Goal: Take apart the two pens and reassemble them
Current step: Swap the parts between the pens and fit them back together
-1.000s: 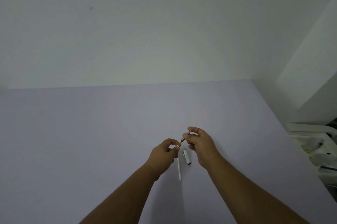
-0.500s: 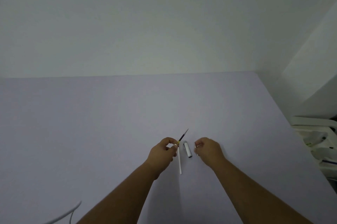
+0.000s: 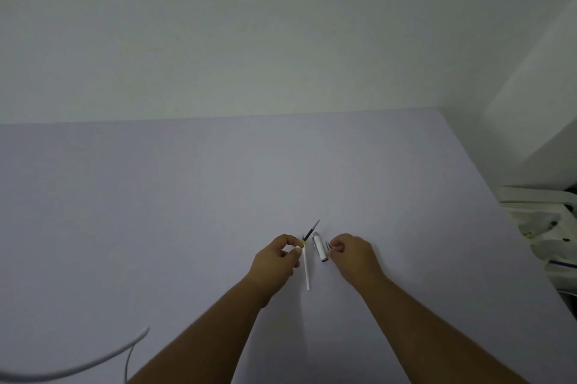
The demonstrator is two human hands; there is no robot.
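My left hand (image 3: 276, 262) pinches a thin pen refill (image 3: 310, 232) at its yellow collar, and the dark tip points up and to the right. Just right of that hand, a slim white tube (image 3: 307, 271) lies on the pale table (image 3: 187, 196). A short white pen cap (image 3: 320, 248) with a clip lies between my hands. My right hand (image 3: 351, 255) rests on the table to the right of the cap, with its fingertips pinching a small grey pointed piece (image 3: 327, 245).
A white cable (image 3: 93, 365) curves across the near left of the table. A white wall stands behind the table's far edge. Off the right edge of the table sits a white bin (image 3: 543, 227) holding bags and clutter.
My right hand has let go of the refill's tip end and moved right and down to the table, carrying the small grey piece. The left hand keeps the refill. The view has tilted down slightly.
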